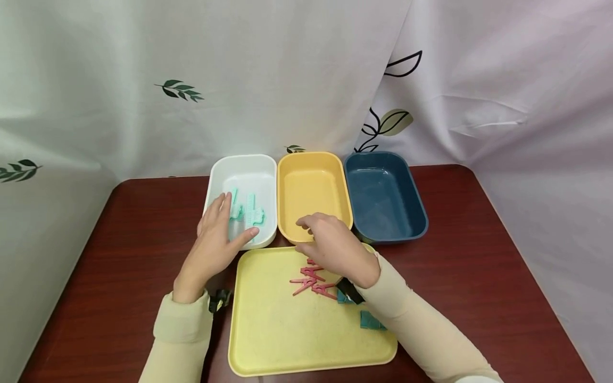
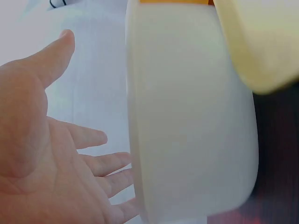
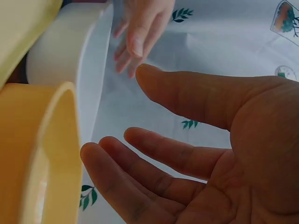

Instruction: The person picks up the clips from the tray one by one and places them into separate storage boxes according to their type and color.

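Observation:
My left hand (image 1: pixel 210 247) hovers above the near left part of the white bin (image 1: pixel 249 169), fingers spread and thumb held apart. Two mint-green clips (image 1: pixel 257 215) with long toothed strips lie in that bin, one partly behind my fingers. In the left wrist view nothing lies in the palm (image 2: pixel 51 172). Over the front rim of the yellow bin (image 1: pixel 313 194) is my right hand (image 1: pixel 337 247), its fingers bent loosely. The right wrist view shows a gap between thumb and fingers (image 3: pixel 154 182), with nothing in it. Several pink clothespins (image 1: pixel 306 283) lie on the tray below, partly hidden by this hand.
A dark blue bin (image 1: pixel 378 194) stands right of the yellow one, all three side by side. In front lies a pale yellow tray (image 1: pixel 282 332), bearing teal pieces (image 1: pixel 371 321) partly covered by my right sleeve. Behind the brown table (image 1: pixel 479 266) hangs a patterned white curtain (image 1: pixel 268 74).

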